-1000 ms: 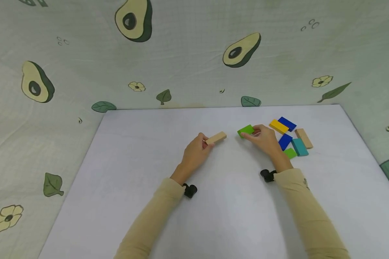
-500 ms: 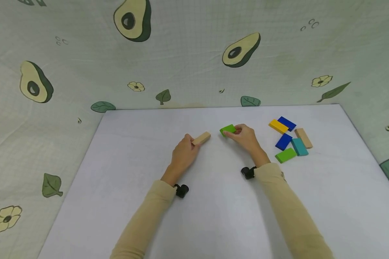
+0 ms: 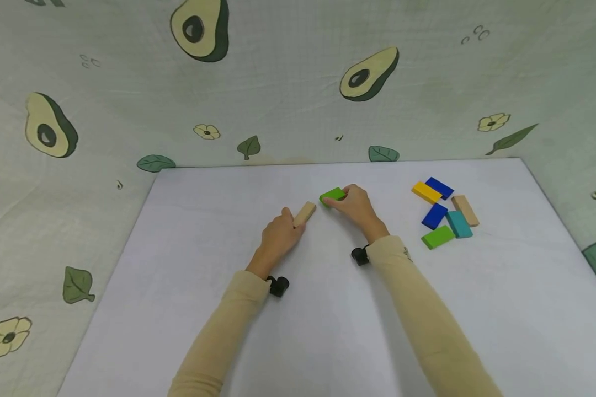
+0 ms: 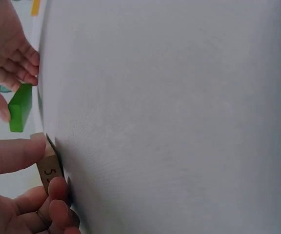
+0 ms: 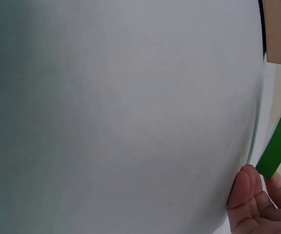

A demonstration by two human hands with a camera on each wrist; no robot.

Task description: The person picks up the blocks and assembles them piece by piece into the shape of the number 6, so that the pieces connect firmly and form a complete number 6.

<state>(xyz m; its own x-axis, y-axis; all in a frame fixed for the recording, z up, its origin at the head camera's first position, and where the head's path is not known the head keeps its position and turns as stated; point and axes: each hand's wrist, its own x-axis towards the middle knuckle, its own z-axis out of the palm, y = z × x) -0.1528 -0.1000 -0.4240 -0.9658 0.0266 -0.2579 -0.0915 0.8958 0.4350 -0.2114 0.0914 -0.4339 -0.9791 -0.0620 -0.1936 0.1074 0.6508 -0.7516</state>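
White table (image 3: 323,331) beneath both hands: low, slow moves should serve best | forearms (image 3: 219,342) slant inward | left hand (image 3: 280,235) grips wooden block (image 3: 305,213) by its near end, thumb opposing curled fingers | right hand (image 3: 357,207) pinches green block (image 3: 333,194), thumb and fingers narrowly parted | held blocks apart, between hands: light, level grips seem wise

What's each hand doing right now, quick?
Left hand: holding a plain wooden block.
Right hand: holding a green block.
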